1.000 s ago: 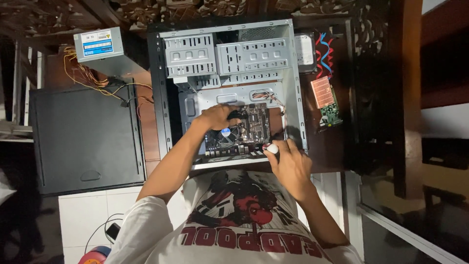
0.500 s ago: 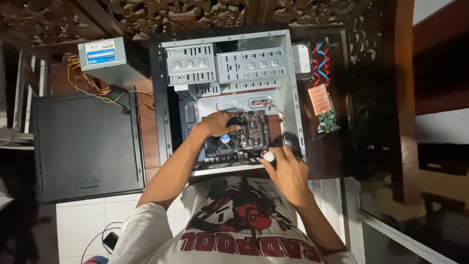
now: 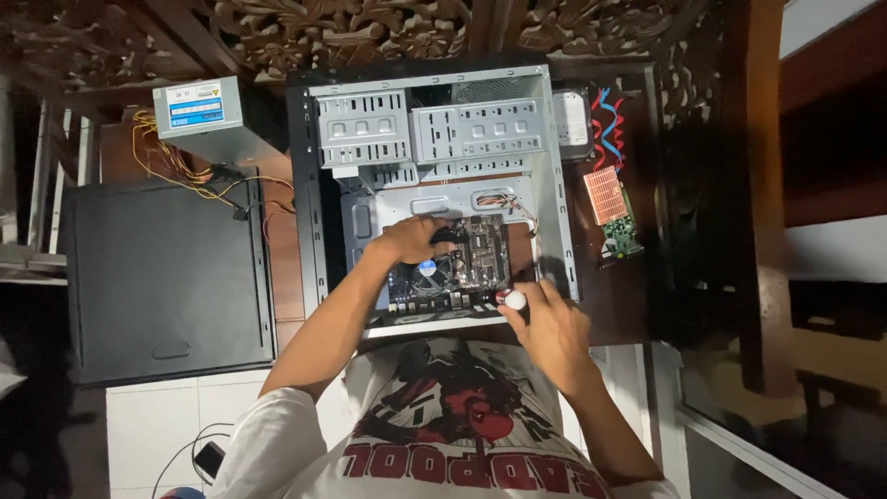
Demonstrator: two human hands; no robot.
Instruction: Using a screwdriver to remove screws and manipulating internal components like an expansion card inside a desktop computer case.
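Inside the open computer case (image 3: 434, 185), the motherboard (image 3: 462, 263) is lying on the metal floor. The left hand (image 3: 411, 238) is resting on its top edge, fingers curled. The right hand (image 3: 545, 323) is gripping a white-capped screwdriver (image 3: 513, 299) at the board's lower corner.
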